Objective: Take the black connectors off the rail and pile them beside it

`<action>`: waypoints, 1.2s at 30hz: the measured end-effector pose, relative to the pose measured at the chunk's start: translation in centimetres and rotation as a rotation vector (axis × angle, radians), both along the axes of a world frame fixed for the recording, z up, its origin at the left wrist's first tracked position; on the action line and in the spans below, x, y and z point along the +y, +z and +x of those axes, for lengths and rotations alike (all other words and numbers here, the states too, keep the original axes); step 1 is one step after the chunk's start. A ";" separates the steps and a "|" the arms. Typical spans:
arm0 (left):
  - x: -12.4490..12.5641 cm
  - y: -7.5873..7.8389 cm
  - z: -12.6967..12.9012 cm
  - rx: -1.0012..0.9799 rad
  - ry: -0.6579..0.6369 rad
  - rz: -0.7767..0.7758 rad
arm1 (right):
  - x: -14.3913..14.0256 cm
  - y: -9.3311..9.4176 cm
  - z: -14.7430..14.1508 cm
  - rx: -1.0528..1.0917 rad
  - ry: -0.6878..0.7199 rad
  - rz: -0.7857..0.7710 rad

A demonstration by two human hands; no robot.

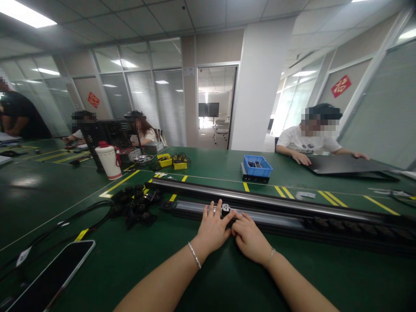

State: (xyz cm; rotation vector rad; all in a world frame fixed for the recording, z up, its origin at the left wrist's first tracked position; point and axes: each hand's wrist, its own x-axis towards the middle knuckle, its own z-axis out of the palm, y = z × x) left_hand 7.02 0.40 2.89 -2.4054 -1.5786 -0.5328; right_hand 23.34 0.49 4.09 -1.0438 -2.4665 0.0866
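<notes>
Two long black rails lie side by side across the green table. The nearer black rail (195, 209) has a pale strip along its top. On that strip sits a small silver-and-black block (225, 209). My left hand (211, 229) rests on this rail with fingers stretched and spread, touching around the block. Close beside it, my right hand (249, 237) has its index finger extended to the rail near my left thumb. Its other fingers are curled in, and I cannot make out whether they hold anything. Behind runs the farther rail (260, 197) with a shiny metal face.
A heap of black parts (139, 203) and cables lies left of the rails. A phone (55, 277) is at the near left, a white cup (108, 161) farther back. A blue bin (258, 165) stands beyond the rails. A person (308, 138) handles a dark panel (347, 165) at right.
</notes>
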 end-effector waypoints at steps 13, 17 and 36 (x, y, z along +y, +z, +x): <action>0.0 -0.1 0.3 0.031 0.054 0.006 | 1.0 -0.5 1.5 0.072 -0.249 0.239; 0.0 -0.1 0.3 0.036 0.062 -0.012 | 1.5 -1.1 2.0 -0.019 -0.336 0.221; -0.4 0.9 -0.4 0.057 0.117 -0.099 | 1.5 -1.1 2.2 -0.142 -0.337 0.194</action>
